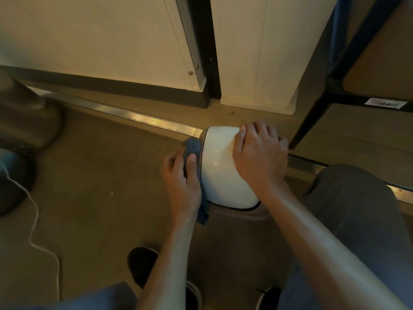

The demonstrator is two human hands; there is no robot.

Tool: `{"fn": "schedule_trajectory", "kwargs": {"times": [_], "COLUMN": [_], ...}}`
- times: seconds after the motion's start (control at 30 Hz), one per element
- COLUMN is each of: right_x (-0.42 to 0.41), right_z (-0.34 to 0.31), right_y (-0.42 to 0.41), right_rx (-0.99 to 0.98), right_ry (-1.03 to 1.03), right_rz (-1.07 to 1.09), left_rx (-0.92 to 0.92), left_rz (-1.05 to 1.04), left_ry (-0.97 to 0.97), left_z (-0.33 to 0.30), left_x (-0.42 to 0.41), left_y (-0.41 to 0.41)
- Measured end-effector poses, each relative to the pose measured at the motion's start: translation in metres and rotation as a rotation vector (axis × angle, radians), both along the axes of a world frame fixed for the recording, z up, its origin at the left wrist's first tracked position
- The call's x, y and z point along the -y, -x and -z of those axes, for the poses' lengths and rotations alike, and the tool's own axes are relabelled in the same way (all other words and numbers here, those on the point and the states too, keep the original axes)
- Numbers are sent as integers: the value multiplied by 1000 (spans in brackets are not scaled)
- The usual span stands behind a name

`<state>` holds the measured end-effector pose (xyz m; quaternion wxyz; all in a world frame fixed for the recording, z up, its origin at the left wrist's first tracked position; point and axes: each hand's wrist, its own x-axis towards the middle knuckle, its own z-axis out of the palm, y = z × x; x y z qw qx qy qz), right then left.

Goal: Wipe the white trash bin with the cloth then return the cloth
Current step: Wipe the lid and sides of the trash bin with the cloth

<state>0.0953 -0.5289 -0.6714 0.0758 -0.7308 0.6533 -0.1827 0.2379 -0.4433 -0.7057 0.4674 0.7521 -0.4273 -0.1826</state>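
The white trash bin (223,168) stands on the floor in the middle of the view, seen from above with its glossy lid facing me. My left hand (182,182) is closed around a blue-grey cloth (192,147) and presses it against the bin's left side; a tail of the cloth hangs below my wrist. My right hand (260,156) lies flat on the right part of the lid with its fingers spread, steadying the bin.
A metal floor strip (125,114) runs behind the bin, with white panels (111,41) beyond. A dark-framed table (348,63) stands at the right. A white cable (33,220) trails on the left floor beside a dark object (24,117). My knee (348,209) and shoes (143,262) are near.
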Motion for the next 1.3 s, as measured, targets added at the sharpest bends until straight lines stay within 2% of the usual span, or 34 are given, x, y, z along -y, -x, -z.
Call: {"fn": "schedule_trajectory", "kwargs": {"times": [0.1,0.27,0.5,0.6,0.73,0.97,1.13,1.3], "right_x": [0,1,0,1,3,4,1,-3], "right_z": [0,0,3,4,4,6,4,5], "right_y": [0,-1,2,2,2,6,11,9], "right_rx": [-1,-8,61,82,152,506,830,921], "right_ry": [2,2,24,44,101,130,152,268], "right_rz": [-6,9,-13,-22,15,117,320,496], "left_rx": [68,280,222,45,28,-204,-155,-124], "left_rz": [115,283,365,349,418,394,517,647], "left_ry": [10,-132,38,-40,-178,-127,-109,-167], "left_z": [-20,-40,-29,-37,-51,-40,-36,-34], "left_x": [24,77,27,45,84,85,82,85], "left_y": [-1,4,11,-2,-4,-8,-18,-28]}}
